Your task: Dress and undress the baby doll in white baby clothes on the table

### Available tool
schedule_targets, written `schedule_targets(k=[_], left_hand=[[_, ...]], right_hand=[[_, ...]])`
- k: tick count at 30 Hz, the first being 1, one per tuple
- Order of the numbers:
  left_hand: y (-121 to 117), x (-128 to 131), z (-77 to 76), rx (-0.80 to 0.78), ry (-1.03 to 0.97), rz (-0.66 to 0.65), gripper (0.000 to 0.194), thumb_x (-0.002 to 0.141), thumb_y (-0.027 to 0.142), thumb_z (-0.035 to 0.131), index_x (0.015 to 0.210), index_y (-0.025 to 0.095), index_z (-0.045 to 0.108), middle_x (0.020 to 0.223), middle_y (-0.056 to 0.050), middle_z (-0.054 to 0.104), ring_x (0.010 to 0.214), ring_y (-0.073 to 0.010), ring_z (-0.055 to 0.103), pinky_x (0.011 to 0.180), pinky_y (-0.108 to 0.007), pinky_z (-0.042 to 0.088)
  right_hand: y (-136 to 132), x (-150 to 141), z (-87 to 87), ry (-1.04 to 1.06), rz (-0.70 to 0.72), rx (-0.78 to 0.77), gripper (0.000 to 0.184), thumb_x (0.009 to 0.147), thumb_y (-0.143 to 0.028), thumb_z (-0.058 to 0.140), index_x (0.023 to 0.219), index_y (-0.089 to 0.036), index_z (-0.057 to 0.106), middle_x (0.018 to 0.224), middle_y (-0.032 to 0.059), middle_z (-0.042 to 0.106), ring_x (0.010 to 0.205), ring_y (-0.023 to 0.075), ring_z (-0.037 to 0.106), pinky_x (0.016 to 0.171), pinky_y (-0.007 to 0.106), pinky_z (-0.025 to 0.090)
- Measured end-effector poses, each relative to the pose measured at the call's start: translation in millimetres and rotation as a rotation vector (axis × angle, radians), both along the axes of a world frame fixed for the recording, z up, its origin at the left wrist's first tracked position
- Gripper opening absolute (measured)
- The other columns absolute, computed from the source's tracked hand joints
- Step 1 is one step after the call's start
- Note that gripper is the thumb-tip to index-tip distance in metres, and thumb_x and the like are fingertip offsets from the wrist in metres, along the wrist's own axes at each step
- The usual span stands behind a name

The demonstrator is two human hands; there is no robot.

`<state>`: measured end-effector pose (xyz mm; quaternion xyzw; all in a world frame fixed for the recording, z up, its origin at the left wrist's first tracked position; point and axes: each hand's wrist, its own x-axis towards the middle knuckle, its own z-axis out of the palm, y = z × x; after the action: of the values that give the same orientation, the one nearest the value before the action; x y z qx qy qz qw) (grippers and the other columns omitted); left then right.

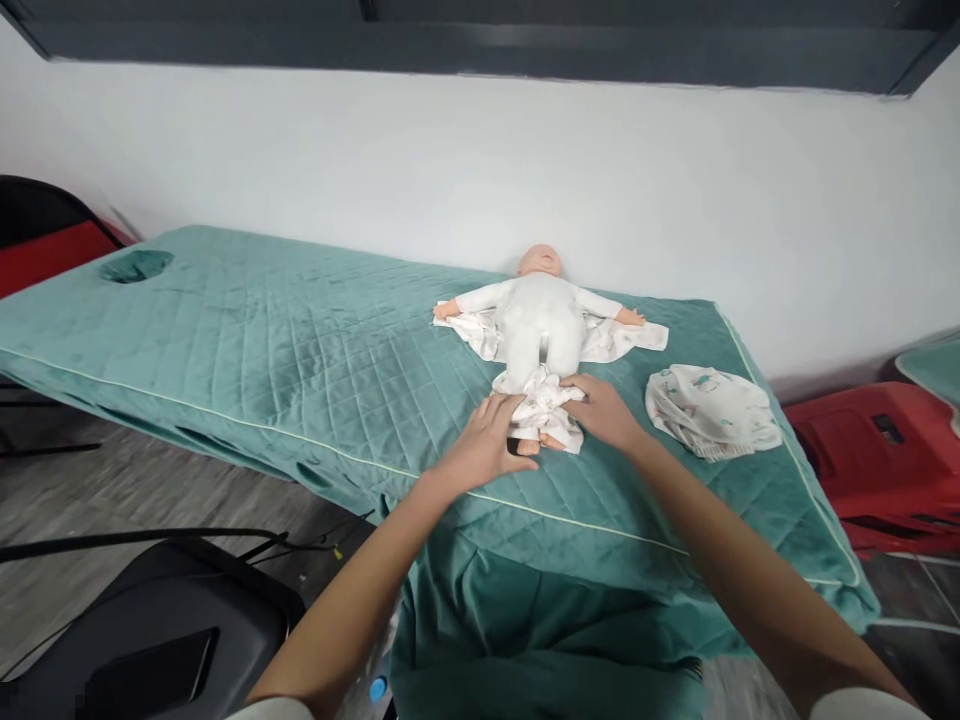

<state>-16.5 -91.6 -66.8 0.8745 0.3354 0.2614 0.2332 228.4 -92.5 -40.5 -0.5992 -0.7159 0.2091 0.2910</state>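
Note:
A baby doll (538,318) in a white bodysuit lies on its back on a green quilted bed (300,350), arms spread, head toward the wall. An open printed garment (622,342) lies under its body. Bunched printed pants (546,408) cover the doll's legs and feet. My left hand (484,445) grips the left side of that bunched cloth, fingers curled. My right hand (604,412) grips its right side, pinching the fabric by the doll's leg.
A folded printed cloth (711,410) lies on the bed right of the doll. Red stools (874,450) stand at the right, a black chair (150,630) at the lower left. The bed has a face hole (136,265) at its far left. A white wall runs behind.

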Motion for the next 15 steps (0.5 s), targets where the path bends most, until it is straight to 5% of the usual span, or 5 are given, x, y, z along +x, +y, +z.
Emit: schedule_targets(k=[3, 8, 15], left_hand=[[0.3, 3.8, -4.6, 0.079, 0.067, 0.038, 0.093, 0.067, 0.046, 0.084, 0.144, 0.026, 0.036, 0.135, -0.012, 0.050, 0.125, -0.0331, 0.047, 0.105, -0.048, 0.041], [3.7, 9.7, 3.1, 0.099, 0.151, 0.012, 0.065, 0.076, 0.041, 0.077, 0.132, 0.024, 0.048, 0.128, -0.010, 0.059, 0.122, -0.0313, 0.054, 0.098, -0.044, 0.043], [-4.3, -0.1, 34.9, -0.162, 0.117, 0.025, 0.044, 0.080, 0.043, 0.070, 0.119, 0.028, 0.057, 0.112, -0.003, 0.070, 0.095, -0.0279, 0.066, 0.078, -0.036, 0.048]], right_hand=[[-24.7, -4.9, 9.8, -0.094, 0.102, -0.054, 0.020, 0.088, -0.036, 0.059, 0.097, -0.019, 0.065, 0.096, 0.0049, 0.071, 0.090, 0.0211, 0.064, 0.084, 0.033, 0.044], [-49.3, -13.6, 15.2, -0.379, 0.173, -0.007, 0.048, 0.079, -0.055, 0.073, 0.103, -0.017, 0.058, 0.104, 0.0131, 0.070, 0.101, 0.0294, 0.063, 0.091, 0.039, 0.042], [-57.1, -25.4, 34.0, -0.405, 0.111, -0.129, 0.027, 0.087, -0.045, 0.062, 0.098, -0.021, 0.060, 0.085, 0.0072, 0.071, 0.078, 0.0246, 0.066, 0.066, 0.030, 0.039]])
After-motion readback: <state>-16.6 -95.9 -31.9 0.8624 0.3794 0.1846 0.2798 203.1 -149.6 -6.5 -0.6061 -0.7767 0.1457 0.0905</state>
